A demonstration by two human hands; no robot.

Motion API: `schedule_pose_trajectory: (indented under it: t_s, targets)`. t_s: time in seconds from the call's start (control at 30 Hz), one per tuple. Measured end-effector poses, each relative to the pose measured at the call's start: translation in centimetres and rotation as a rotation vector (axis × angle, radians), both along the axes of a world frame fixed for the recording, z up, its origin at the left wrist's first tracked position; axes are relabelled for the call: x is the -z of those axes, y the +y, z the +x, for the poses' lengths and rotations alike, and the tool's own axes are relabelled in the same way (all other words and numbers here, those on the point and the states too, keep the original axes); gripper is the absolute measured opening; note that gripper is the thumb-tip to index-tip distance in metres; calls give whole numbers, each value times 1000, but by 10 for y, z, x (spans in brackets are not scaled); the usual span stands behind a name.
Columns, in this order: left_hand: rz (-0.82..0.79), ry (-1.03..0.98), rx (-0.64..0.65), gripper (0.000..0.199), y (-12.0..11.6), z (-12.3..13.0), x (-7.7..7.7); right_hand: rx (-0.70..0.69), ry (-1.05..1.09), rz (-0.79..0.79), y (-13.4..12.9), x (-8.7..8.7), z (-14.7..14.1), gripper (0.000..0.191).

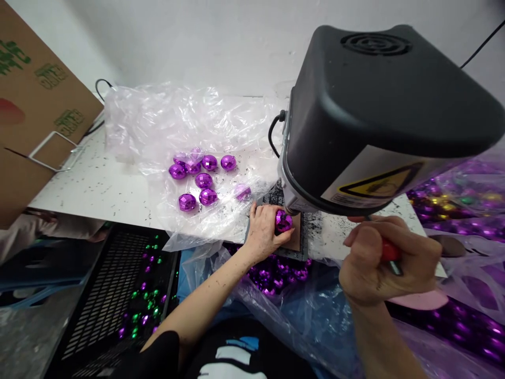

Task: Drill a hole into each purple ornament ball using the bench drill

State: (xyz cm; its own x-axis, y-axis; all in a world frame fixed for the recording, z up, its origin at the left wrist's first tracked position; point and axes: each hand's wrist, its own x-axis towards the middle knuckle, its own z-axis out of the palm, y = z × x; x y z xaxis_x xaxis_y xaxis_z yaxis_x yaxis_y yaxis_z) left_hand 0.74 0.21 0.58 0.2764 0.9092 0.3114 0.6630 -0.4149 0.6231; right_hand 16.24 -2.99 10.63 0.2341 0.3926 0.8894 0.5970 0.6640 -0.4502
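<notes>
My left hand [263, 231] holds a shiny purple faceted ball [283, 221] between thumb and fingers, over a brown block on the dark base plate of a machine. The machine's big black housing [379, 110] rises above, its metal tip right beside the ball. My right hand [389, 258] is closed around a red handle [390, 250] at the machine's right side. Several loose purple balls [203, 180] lie to the left on clear plastic film [185, 121] and the white table.
A cardboard box [35, 100] stands at the far left. Below it a black crate [98, 284] holds green and purple balls. Many purple balls [276, 273] lie under the table's front edge, more in bags at the right. Part of another person shows at the left edge.
</notes>
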Motion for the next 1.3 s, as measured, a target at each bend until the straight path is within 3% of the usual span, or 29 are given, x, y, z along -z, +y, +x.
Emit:
schedule_pose_trajectory:
  t_s: [0.33,0.67,0.87,0.93,1.0,1.13,1.23,1.3]
  targets:
    - [8,22,-19,39,0,1,-1,84,82,-20,-1,21,-5,15]
    - [23,31,-23,37,0,2,1,122,163,-8,4,13,-19,24]
    - [26,26,-33,39,-2,2,2,135,52,-65,3,39,-8,21]
    - [18,21,-32,38,-2,2,2,122,36,-45,4,40,-3,23]
    - [5,22,-32,37,-1,3,2,111,30,-14,5,29,2,24]
    - [-1,15,-23,40,-3,1,-2,213,57,-84,17,-18,13,27]
    - [-5,-15,-5,43,-22,-9,-7,267,33,-150,33,-48,18,42]
    - [-40,-30,20,46,-45,-19,-7,253,15,-133,43,-57,20,49]
